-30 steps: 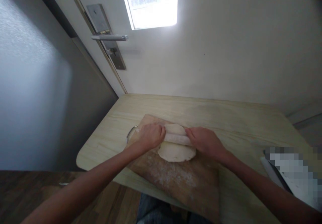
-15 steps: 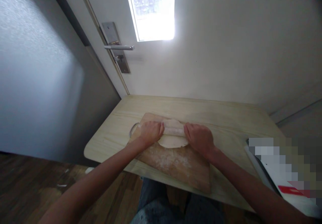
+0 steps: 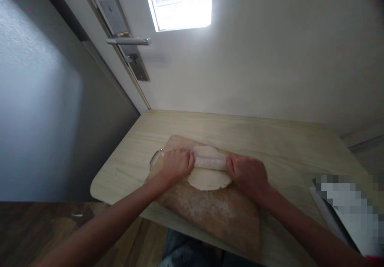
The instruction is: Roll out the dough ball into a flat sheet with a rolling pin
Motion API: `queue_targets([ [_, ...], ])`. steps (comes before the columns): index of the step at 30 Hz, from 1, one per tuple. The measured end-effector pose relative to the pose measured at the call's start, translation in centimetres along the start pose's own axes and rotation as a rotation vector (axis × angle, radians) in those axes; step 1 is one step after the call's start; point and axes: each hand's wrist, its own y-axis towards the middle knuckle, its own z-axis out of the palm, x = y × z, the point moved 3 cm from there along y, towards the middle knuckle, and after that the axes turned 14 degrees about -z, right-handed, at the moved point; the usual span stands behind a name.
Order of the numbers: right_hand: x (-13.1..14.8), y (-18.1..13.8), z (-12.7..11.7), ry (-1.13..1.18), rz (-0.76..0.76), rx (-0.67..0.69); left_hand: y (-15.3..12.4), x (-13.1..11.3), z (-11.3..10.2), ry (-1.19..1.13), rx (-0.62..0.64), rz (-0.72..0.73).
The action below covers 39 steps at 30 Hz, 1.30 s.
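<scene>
A flat round of pale dough [image 3: 208, 179] lies on a floured wooden board [image 3: 210, 215] on a light wooden table [image 3: 270, 147]. A pale rolling pin [image 3: 210, 162] rests across the dough's far half. My left hand [image 3: 177, 165] is closed over the pin's left end. Over the right end my right hand [image 3: 248, 174] is closed too. Both ends of the pin are hidden under my hands.
A metal loop [image 3: 154, 159] sticks out from the board's left corner. A door with a metal handle [image 3: 129, 41] and a bright window pane stands behind the table. A blurred flat object [image 3: 348, 203] lies at the table's right edge. Dark wood floor shows lower left.
The pin and both hands have rolled slightly over the dough, and the dough looks a little wider. The head camera swayed away and came back.
</scene>
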Motion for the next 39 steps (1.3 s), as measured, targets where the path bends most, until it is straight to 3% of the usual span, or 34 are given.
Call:
queue_targets([
  [8, -0.2, 1.1, -0.8, -0.057, -0.067, 0.125, 1.4, -0.1, 0.0, -0.007, -0.002, 0.051],
  [14, 0.4, -0.2, -0.8, -0.078, 0.040, -0.008, -0.5, -0.1, -0.2, -0.026, -0.101, 0.000],
  [19, 0.9, -1.4, -0.7, -0.085, 0.006, -0.135, -1.6, 0.0, -0.1, -0.078, -0.130, 0.012],
  [23, 0.8, -1.3, -0.7, -0.105, 0.005, -0.146, -1.3, 0.1, 0.0, -0.089, -0.127, 0.029],
  [30, 0.3, 0.0, -0.3, -0.085, 0.005, 0.002, 0.1, 0.0, 0.5, -0.031, -0.091, 0.000],
  [39, -0.3, 1.4, -0.8, -0.103, -0.160, 0.258, 1.2, -0.2, 0.1, -0.008, -0.027, -0.017],
])
